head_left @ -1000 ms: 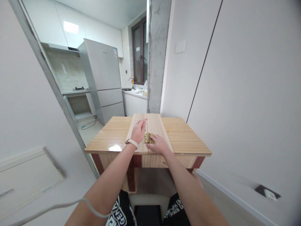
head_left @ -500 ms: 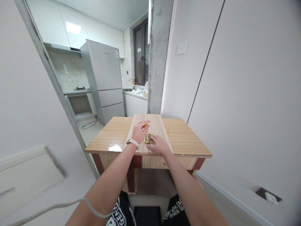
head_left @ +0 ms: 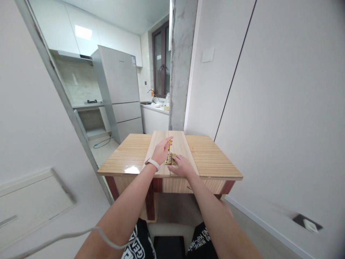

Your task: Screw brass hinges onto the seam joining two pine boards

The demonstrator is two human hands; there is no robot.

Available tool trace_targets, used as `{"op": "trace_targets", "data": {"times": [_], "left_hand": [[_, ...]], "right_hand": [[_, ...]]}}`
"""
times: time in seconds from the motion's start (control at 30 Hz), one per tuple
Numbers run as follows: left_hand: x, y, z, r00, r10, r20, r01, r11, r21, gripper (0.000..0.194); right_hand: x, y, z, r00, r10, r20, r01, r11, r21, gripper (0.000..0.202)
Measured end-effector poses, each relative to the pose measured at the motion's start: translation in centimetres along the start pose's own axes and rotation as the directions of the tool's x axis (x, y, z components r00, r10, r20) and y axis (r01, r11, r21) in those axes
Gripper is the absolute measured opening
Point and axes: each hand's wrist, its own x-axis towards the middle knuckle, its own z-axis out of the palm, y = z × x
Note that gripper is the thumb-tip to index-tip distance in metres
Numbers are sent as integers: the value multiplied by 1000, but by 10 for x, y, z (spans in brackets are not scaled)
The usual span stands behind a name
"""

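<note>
A brass hinge [head_left: 168, 158] lies unfolded across the seam of two pale boards, its leaves on either side. My left hand [head_left: 161, 151] is closed around a small screwdriver [head_left: 169, 145] with a yellow and black handle, held roughly upright over the hinge's far end. Whether its tip touches a screw is too small to tell. With its fingers resting on the hinge's right leaf, my right hand [head_left: 182, 167] presses it against the right board [head_left: 181, 142]. Part of the left board [head_left: 159, 137] is covered by my left hand.
Beneath the boards is a striped wooden desk [head_left: 215, 158] with a drawer [head_left: 178, 186] in front. A white cable [head_left: 67, 235] runs across my left forearm. A fridge [head_left: 118, 79] stands beyond the doorway, and a white wall [head_left: 283, 108] rises at the right.
My left hand has shifted its grip, its fingers now straighter along the screwdriver, whose handle shows more upright. My right hand and the hinge stay in place.
</note>
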Motion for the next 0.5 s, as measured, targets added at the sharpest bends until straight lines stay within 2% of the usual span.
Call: {"op": "trace_targets", "data": {"times": [0.3, 0.5], "left_hand": [[1, 4, 0, 995, 24, -93, -11, 990, 141, 30], [0, 5, 4, 995, 34, -89, -26, 995, 92, 36]], "right_hand": [[0, -1, 0, 1000, 24, 14, -24, 1000, -9, 79], [-1, -2, -3, 1000, 15, 16, -15, 1000, -3, 79]]}}
